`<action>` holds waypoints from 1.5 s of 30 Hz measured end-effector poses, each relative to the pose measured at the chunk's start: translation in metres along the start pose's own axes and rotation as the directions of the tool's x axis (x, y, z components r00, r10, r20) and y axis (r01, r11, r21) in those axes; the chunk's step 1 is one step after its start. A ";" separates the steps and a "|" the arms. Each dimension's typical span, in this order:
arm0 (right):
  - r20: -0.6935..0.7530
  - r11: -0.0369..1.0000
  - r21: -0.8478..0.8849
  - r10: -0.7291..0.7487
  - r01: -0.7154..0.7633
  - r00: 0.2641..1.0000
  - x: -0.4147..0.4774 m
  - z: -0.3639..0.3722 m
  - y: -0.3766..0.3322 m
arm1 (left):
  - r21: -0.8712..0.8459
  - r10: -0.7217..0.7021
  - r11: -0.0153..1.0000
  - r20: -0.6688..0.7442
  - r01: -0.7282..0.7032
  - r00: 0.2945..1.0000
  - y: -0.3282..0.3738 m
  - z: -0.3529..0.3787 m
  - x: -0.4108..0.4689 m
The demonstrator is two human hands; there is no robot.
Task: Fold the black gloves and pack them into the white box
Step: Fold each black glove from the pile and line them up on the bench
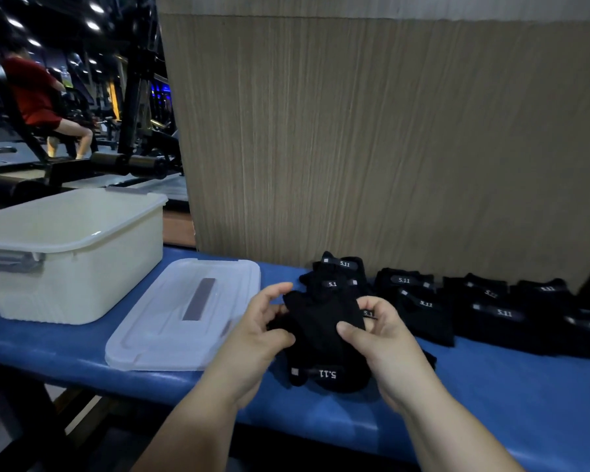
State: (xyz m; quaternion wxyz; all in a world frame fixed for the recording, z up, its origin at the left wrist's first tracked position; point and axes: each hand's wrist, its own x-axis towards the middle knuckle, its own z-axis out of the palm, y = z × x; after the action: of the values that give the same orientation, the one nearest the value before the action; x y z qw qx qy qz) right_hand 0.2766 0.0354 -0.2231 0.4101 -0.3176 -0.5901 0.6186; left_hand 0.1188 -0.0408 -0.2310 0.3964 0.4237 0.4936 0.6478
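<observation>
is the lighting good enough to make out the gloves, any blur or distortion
Head view: dim light; the held glove and row of gloves merge into black shapes, only 5.11 labels legible; far-right ones look soft; wide-angle lens bends the blue bench.
</observation>
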 end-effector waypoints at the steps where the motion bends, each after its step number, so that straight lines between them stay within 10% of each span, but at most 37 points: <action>1: -0.030 0.999 -0.037 -0.020 0.019 0.999 -0.005 -0.005 0.001 | -0.018 -0.018 1.000 -0.019 0.018 1.000 -0.002 0.007 -0.002; 13: -0.353 0.954 -0.289 -0.178 0.074 0.919 -0.060 -0.104 -0.014 | 0.297 -0.046 0.954 0.001 0.043 0.999 -0.037 0.093 -0.013; 20: -0.503 0.745 -0.665 -0.405 -0.043 0.764 -0.067 -0.151 -0.045 | 0.442 -0.015 0.896 0.150 -0.053 0.989 -0.049 0.133 -0.006; 25: -0.361 0.481 -0.861 -0.344 -0.167 0.867 -0.063 -0.148 -0.043 | 0.281 -0.138 0.957 0.218 0.074 0.966 -0.052 0.159 0.003; 32: -0.155 0.912 -0.398 0.038 -0.098 0.987 -0.048 -0.139 -0.002 | 0.306 -0.225 0.935 0.130 0.177 0.966 -0.054 0.166 0.014; 37: -0.142 0.631 -0.774 -0.253 0.052 0.957 -0.049 -0.162 0.002 | 0.443 -0.225 0.883 0.111 0.154 0.968 -0.060 0.166 0.022; 45: 0.019 0.368 -0.925 -0.203 0.095 0.979 -0.057 -0.176 0.018 | 0.603 -0.016 0.798 0.054 -0.020 0.998 -0.061 0.166 0.015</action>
State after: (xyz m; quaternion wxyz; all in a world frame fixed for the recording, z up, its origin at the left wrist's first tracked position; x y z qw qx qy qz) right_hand 0.4549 0.0680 -0.2639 0.2470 -0.4669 -0.8390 0.1307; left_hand 0.2758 0.0357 -0.2625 0.2542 0.5464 0.6622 0.4453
